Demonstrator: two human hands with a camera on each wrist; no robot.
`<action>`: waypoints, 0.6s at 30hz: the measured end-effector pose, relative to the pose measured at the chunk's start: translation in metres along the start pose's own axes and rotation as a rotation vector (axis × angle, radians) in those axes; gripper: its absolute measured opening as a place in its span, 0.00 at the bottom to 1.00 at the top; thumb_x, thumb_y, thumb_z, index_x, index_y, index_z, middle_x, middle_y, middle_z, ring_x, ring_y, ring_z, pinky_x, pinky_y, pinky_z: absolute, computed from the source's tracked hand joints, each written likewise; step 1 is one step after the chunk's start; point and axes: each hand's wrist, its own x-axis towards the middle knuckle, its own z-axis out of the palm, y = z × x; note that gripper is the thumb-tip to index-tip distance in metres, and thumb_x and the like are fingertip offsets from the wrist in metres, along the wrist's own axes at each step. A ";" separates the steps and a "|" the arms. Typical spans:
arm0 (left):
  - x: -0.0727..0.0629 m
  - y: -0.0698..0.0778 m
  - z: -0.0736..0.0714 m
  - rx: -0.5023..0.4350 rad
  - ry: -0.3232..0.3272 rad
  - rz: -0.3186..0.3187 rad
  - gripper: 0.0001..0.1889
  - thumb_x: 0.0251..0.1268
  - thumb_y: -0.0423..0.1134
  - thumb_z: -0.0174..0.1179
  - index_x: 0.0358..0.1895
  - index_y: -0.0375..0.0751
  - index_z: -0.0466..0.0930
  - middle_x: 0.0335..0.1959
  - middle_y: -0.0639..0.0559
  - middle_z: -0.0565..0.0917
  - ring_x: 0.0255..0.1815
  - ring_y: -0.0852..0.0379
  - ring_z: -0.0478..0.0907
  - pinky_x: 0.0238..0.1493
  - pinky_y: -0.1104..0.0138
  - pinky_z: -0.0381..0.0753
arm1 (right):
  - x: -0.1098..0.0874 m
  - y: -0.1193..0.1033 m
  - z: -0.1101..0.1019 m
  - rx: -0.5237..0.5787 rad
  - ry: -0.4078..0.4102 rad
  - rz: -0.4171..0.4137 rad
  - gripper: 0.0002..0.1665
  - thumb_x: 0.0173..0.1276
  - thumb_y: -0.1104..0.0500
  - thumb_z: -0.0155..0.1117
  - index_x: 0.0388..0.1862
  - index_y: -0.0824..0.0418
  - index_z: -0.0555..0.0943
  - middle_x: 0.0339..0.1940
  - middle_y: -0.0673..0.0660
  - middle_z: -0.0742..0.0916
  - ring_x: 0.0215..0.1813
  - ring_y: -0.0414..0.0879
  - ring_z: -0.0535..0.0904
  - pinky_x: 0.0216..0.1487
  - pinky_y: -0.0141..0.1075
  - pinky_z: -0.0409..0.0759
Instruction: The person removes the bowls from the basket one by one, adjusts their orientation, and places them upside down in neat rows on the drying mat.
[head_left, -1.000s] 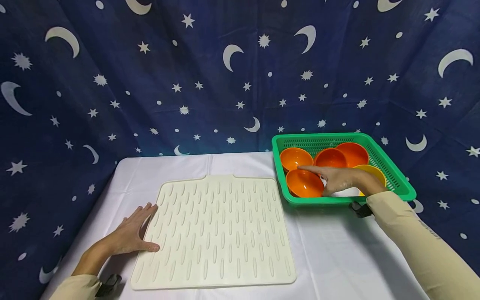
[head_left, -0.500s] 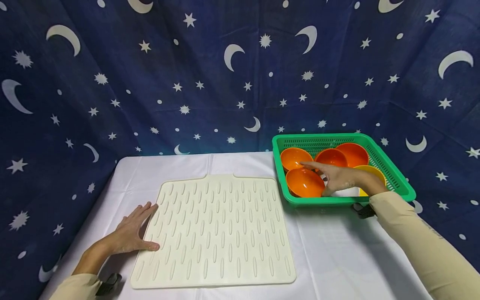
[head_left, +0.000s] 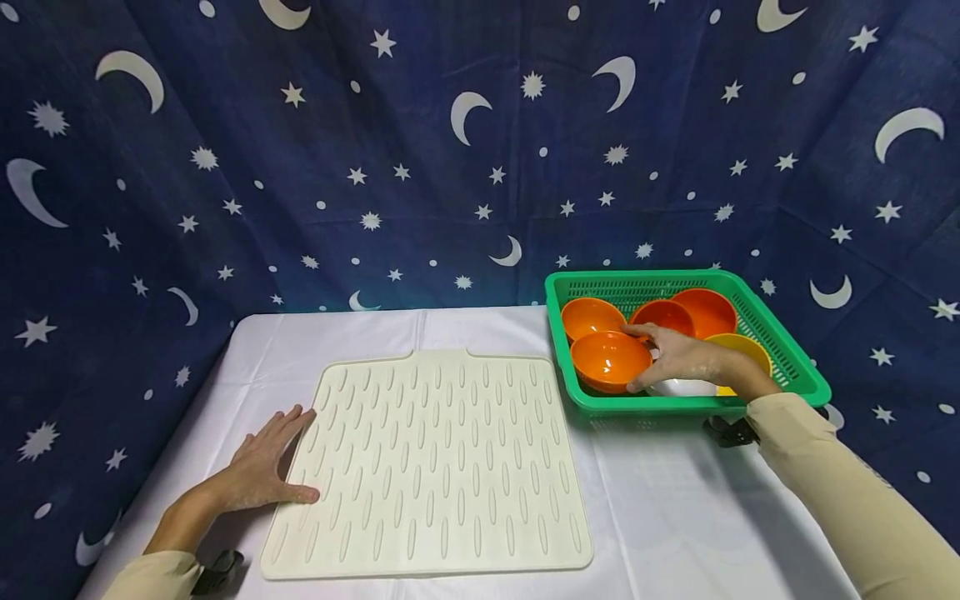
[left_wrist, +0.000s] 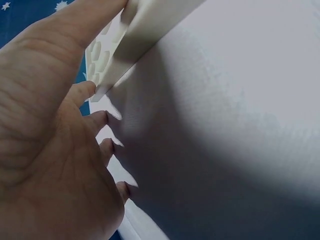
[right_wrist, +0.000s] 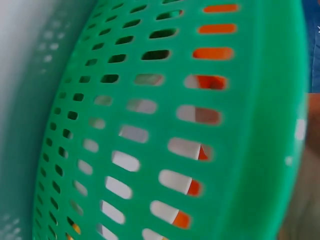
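My right hand (head_left: 686, 354) reaches into the green basket (head_left: 693, 403) and grips the right side of the front-left orange bowl (head_left: 611, 358), thumb at its front and fingers behind. This bowl sits slightly raised against the orange bowl (head_left: 588, 317) behind it. In the right wrist view, the basket's slotted wall (right_wrist: 225, 125) covers most of the hand and bowls. My left hand (head_left: 258, 467) lies spread at the left edge of a cream ridged drying mat (head_left: 435, 467). Its thumb rests on the mat, and its fingertips (left_wrist: 100, 120) touch the cloth beside it.
Farther back in the basket are a red-orange bowl (head_left: 663, 315) and another orange bowl (head_left: 708, 308). A yellow bowl (head_left: 753, 348) and a white bowl (head_left: 682, 388) lie near the right wrist. A white cloth (head_left: 675, 500) covers the table; a starry blue curtain (head_left: 420, 150) hangs behind.
My right hand's fingers have drawn back rightward from over the bowls and closed on the front-left orange bowl, which has risen slightly. The left hand and mat have stayed put.
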 end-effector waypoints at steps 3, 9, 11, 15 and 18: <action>0.000 -0.001 0.000 -0.008 0.003 0.007 0.62 0.40 0.55 0.82 0.77 0.32 0.56 0.77 0.24 0.52 0.75 0.21 0.44 0.62 0.22 0.40 | 0.001 0.000 0.002 -0.012 0.025 0.013 0.63 0.54 0.50 0.82 0.80 0.66 0.56 0.74 0.70 0.64 0.69 0.67 0.62 0.63 0.58 0.74; 0.001 0.001 -0.001 -0.021 -0.005 0.006 0.62 0.40 0.55 0.82 0.77 0.32 0.55 0.77 0.23 0.51 0.75 0.21 0.43 0.62 0.22 0.37 | 0.000 0.002 0.003 -0.009 0.048 -0.056 0.58 0.55 0.52 0.81 0.76 0.69 0.58 0.69 0.68 0.71 0.65 0.62 0.67 0.59 0.50 0.78; 0.001 0.001 -0.002 -0.020 -0.007 0.006 0.62 0.40 0.55 0.82 0.77 0.32 0.55 0.77 0.23 0.51 0.75 0.21 0.43 0.62 0.22 0.38 | 0.001 0.002 0.004 -0.017 0.059 -0.083 0.58 0.54 0.52 0.81 0.76 0.69 0.59 0.68 0.67 0.73 0.64 0.60 0.68 0.58 0.49 0.78; 0.001 0.000 -0.002 -0.022 -0.013 0.012 0.62 0.40 0.54 0.82 0.77 0.31 0.55 0.77 0.23 0.51 0.75 0.21 0.43 0.61 0.21 0.38 | 0.000 0.002 0.005 -0.032 0.079 -0.095 0.62 0.54 0.52 0.81 0.79 0.70 0.56 0.73 0.68 0.69 0.67 0.60 0.67 0.61 0.53 0.76; 0.000 0.000 -0.002 -0.027 -0.020 0.020 0.62 0.41 0.53 0.82 0.77 0.31 0.55 0.76 0.23 0.51 0.75 0.20 0.43 0.60 0.20 0.38 | -0.001 0.001 0.007 -0.044 0.082 -0.066 0.65 0.54 0.50 0.82 0.81 0.68 0.54 0.75 0.68 0.66 0.68 0.61 0.65 0.62 0.55 0.76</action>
